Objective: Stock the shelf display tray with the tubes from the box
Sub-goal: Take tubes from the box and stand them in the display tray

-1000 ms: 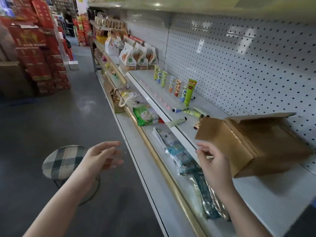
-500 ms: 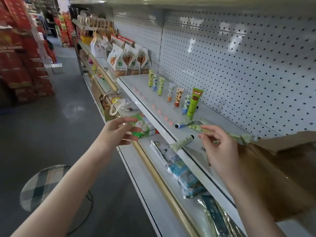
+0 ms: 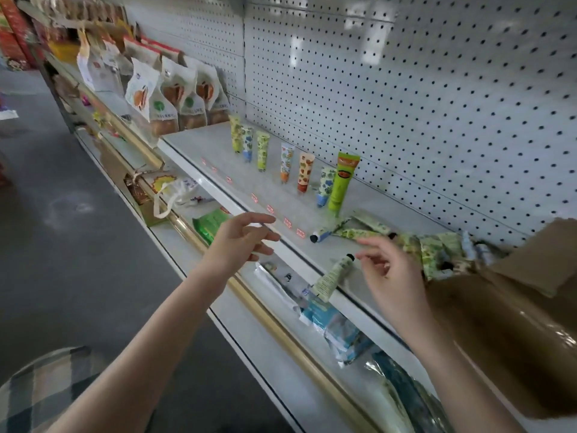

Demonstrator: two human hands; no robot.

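Several patterned tubes (image 3: 305, 172) stand upright in a row on the white shelf (image 3: 218, 151), ending with a tall green tube (image 3: 342, 182). More tubes lie flat in a loose pile (image 3: 431, 248) spilling from the brown cardboard box (image 3: 505, 323) at the right. A pale green tube (image 3: 332, 276) with a black cap lies across the shelf's front edge. My right hand (image 3: 390, 270) hovers just right of that cap, fingers loosely bent, holding nothing. My left hand (image 3: 240, 242) is spread open in the air in front of the shelf edge.
Snack bags (image 3: 175, 98) stand at the shelf's far end. The lower shelf holds packets (image 3: 331, 326), a green pack (image 3: 209, 223) and a white bag (image 3: 175, 192). Pegboard wall (image 3: 437, 104) backs the shelf. A checked stool (image 3: 40, 389) sits at bottom left.
My view and both hands have moved left along the shelf, away from the box. My right hand left the box flap and now hovers by the lying tubes; my left hand rose toward the shelf edge.
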